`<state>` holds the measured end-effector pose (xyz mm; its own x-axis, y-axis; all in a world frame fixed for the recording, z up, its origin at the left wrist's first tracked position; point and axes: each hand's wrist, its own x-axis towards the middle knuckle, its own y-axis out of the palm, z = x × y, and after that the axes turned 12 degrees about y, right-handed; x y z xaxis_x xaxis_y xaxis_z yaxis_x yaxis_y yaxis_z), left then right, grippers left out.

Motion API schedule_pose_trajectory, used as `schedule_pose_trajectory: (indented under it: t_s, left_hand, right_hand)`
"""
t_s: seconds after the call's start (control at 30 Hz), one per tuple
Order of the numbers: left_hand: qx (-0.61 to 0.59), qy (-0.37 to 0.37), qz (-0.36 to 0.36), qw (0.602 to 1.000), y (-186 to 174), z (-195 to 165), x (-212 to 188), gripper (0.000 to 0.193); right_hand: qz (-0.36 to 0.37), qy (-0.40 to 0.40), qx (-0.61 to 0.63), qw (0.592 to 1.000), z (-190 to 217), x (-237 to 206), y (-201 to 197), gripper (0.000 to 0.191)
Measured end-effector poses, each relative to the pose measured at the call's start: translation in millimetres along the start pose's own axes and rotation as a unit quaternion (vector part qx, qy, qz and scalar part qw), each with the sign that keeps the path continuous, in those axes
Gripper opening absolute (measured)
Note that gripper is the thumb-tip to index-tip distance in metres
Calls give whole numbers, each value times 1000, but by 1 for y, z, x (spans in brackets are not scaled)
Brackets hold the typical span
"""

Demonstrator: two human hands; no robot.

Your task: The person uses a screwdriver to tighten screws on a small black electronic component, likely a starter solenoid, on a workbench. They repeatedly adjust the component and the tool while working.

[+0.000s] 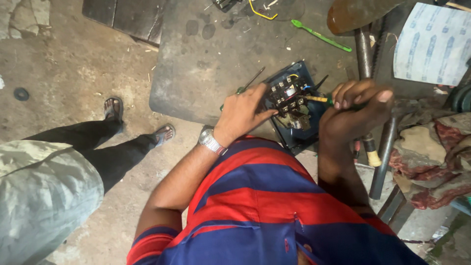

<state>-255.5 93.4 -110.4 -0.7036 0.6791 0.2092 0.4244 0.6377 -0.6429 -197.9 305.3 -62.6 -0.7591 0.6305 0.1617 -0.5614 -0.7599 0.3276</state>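
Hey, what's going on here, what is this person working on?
A person in a red and blue striped shirt bends over an open blue electrical box on a dark mat. The left hand steadies the switch block inside, while the right hand has a grip on a green and yellow screwdriver whose tip meets the terminals. Another person's sandalled feet are nearby.

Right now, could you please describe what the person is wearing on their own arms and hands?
Both forearms are bare, with no gloves. The left hand has a silver metal-band wristwatch at the wrist. The right hand wears nothing visible. The short sleeves belong to a polo shirt with wide red and blue stripes.
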Motion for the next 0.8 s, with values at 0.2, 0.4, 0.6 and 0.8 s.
schedule_pose_trajectory:
  t_s: [0.2, 0.4, 0.6, 0.8]
  left_hand:
    - [2, 11, -12, 1000, 0, 1, 1, 64]
    - [-6, 14, -13, 1000, 2, 4, 0, 61]
    - [-9, 10, -7, 1000, 3, 4, 1, 61]
    - [-9, 0, 4, 1000, 1, 3, 0, 63]
  right_hand:
    - [7, -12, -12, 1000, 0, -2, -3, 51]
    - [26, -54, -42, 997, -7, 0, -4, 43]
    - [86, -54, -5, 995, -13, 7, -9, 30]
    - [139, -129, -128, 973, 0, 3, -7, 31]
